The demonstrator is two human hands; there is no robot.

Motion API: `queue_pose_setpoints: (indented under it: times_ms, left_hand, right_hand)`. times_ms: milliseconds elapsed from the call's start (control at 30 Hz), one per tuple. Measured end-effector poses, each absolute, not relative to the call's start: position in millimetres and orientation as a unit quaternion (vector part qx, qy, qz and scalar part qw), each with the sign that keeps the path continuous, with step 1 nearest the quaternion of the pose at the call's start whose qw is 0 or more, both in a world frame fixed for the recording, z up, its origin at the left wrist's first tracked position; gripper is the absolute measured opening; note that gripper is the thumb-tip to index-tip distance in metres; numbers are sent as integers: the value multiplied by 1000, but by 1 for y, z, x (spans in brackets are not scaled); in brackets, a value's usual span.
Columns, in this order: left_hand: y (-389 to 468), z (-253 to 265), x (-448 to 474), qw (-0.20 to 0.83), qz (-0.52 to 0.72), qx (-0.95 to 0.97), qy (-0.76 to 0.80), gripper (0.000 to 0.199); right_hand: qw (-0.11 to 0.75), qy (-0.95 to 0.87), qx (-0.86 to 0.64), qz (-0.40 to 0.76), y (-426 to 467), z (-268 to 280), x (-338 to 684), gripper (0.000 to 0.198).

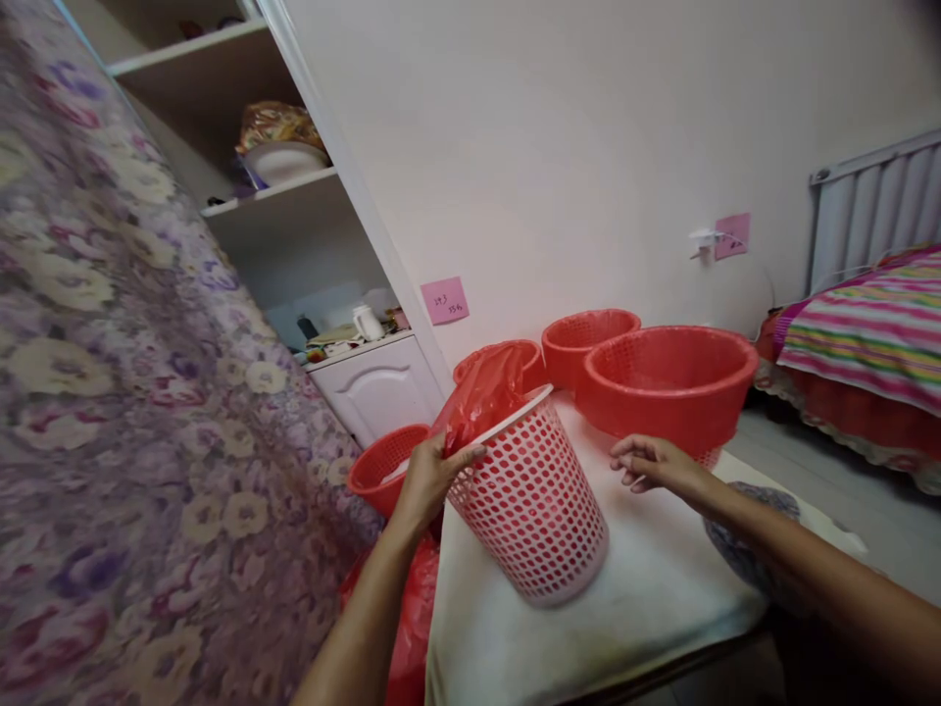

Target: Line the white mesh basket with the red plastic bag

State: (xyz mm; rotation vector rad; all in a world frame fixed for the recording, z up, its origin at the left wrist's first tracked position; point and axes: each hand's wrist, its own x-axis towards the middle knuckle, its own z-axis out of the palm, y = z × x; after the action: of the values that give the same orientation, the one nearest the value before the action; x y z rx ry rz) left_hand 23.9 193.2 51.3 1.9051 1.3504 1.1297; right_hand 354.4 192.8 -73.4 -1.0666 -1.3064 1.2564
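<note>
The left hand [430, 476] is gripping the rim of the tilted white perforated plastic basket [533, 495], its mouth leaning up-left, while the open right hand [647, 461] is hovering just beside it.

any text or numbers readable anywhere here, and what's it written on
"293" over a second line, perhaps "356", handwritten on the pink sticky note on the wall: only roughly legible.
The second pink note beside the wall socket: any writing is too blurred to read.
No readable text on the white basket or red baskets.

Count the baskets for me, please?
5: white basket under left hand; large red above right hand; two red behind; one lower left. More may hide.
</note>
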Motion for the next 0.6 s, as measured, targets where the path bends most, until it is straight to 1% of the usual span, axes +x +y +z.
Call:
queue_pose_setpoints:
  times_ms: [67, 133, 233, 333, 367, 500, 533, 600]
  left_hand:
    - [194, 53, 22, 275, 414, 708, 502, 36]
    - [190, 54, 21, 255, 410, 711, 511, 36]
    - [169, 50, 31, 187, 398, 730, 524, 36]
    - [134, 34, 50, 125, 368, 763, 516, 35]
    - [122, 26, 57, 98, 355, 778, 509, 35]
    - [93, -8, 74, -136, 320, 834, 429, 32]
    - [89, -15, 76, -174, 318, 839, 406, 31]
    - [85, -27, 77, -210, 305, 853, 367, 31]
  right_hand:
    - [487, -543, -437, 527, 190, -78, 354, 44]
    - [484, -546, -434, 528, 187, -80, 354, 46]
    - [489, -553, -430, 521, 179, -83, 353, 46]
    - [503, -561, -425, 502, 167, -84, 353, 43]
    - [509, -563, -424, 493, 163, -84, 353, 42]
    - [544, -560, -434, 449, 144, -75, 358, 40]
    - [559, -554, -444, 427, 139, -71, 361, 40]
    - [594, -539, -476, 360, 128, -64, 366, 40]
